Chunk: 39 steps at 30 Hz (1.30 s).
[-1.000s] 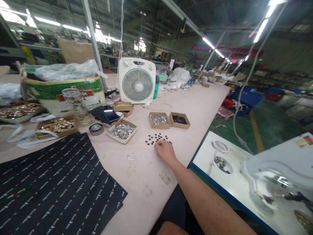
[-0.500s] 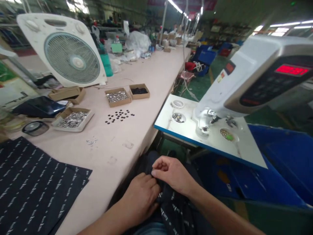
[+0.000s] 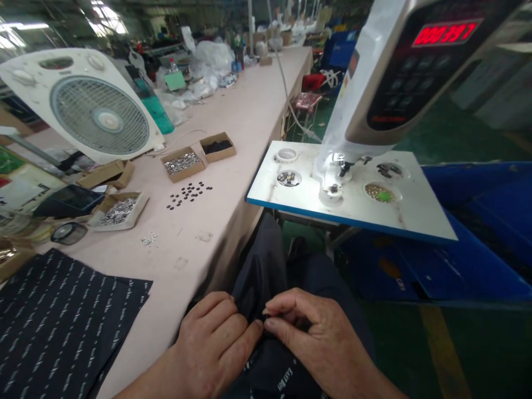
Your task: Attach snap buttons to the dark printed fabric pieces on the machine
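Observation:
Over my lap, my left hand [image 3: 216, 341] is closed on dark fabric printed with small white lettering [image 3: 285, 377]. Just beside its thumb, my right hand [image 3: 322, 335] pinches thumb and forefinger together; whatever sits between those fingertips is too small to make out. The fabric hangs down below both hands, partly covered by them. On the table to the left lies more dark fabric [image 3: 62, 327] with rows of white lettering. A snap-pressing machine [image 3: 366, 105] with a red lit display stands ahead on the right, apart from my hands.
A white board with a blue edge [image 3: 282, 194] surrounds the machine's base, with small parts in round cups. Loose black snap parts [image 3: 189, 194], a box of metal parts [image 3: 183, 164], a box of black parts [image 3: 216, 147] and a fan [image 3: 103, 119] stand on the table [image 3: 233, 183]. Blue bins are at right.
The view has turned and tipped slightly, and the machine looks nearer. My hands appear lower in view, their fingertips still together at the fabric.

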Motion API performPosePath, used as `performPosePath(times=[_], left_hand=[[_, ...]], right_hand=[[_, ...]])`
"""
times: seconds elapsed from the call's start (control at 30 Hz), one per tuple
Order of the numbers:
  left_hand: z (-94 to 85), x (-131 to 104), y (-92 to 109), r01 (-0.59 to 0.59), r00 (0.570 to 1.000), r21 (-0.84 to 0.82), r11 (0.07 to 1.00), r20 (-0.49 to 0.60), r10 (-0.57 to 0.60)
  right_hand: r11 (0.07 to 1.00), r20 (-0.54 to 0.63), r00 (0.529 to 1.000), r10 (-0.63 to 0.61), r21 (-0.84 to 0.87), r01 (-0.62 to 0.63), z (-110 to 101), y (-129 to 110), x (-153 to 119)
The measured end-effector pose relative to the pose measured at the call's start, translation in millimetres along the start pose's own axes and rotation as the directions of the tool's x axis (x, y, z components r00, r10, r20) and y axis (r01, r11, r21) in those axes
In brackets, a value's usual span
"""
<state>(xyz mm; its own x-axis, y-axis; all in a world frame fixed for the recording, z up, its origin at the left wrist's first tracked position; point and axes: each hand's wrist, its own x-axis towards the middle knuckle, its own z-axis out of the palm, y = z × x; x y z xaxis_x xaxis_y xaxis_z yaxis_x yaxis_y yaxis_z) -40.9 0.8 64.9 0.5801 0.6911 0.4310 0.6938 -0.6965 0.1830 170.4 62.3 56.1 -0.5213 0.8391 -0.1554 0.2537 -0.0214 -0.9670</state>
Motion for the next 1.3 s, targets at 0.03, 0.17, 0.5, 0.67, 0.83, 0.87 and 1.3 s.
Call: performPosePath(times=[0.03,0.17,0.5,0.67,0.83,0.87,1.3], left_hand=[[-3.7,3,1,-0.011,1.000,0.011,1.000,-0.007,0.011],[-13.1,14,5,-0.033,0.999,0.041,0.999,-0.040,0.034],[-18.9,13,7,-0.004,0.997,0.031,1.000,-0.071,0.007],[-16.4,7,6,-0.010,0.999,0.007,1.000,-0.049,0.010],[-17.6,8,5,0.004,1.000,0.001,1.000,-0.028,-0.004],[-17.7,8,5,0.010,1.000,-0.003,1.000,-0.027,-0.010],[-3.4,-2,2,0.190,0.982,-0.214,0.958,0.038,-0.186]], right_hand=[[1.000,0.007,1.000,-0.020,0.008,0.020,-1,-1,-2],[0.996,0.006,0.996,-0.086,0.000,0.086,0,-1,-10],[0.990,-0.095,0.985,-0.143,-0.008,0.143,5,0,-15],[0.984,-0.064,0.982,-0.178,-0.042,0.176,6,0,-14],[0.966,0.033,0.974,-0.224,-0.122,0.226,4,-2,-8],[0.960,0.054,0.971,-0.233,-0.145,0.239,3,-3,-7],[0.924,0.177,0.950,-0.257,-0.242,0.295,-11,-18,-3]])
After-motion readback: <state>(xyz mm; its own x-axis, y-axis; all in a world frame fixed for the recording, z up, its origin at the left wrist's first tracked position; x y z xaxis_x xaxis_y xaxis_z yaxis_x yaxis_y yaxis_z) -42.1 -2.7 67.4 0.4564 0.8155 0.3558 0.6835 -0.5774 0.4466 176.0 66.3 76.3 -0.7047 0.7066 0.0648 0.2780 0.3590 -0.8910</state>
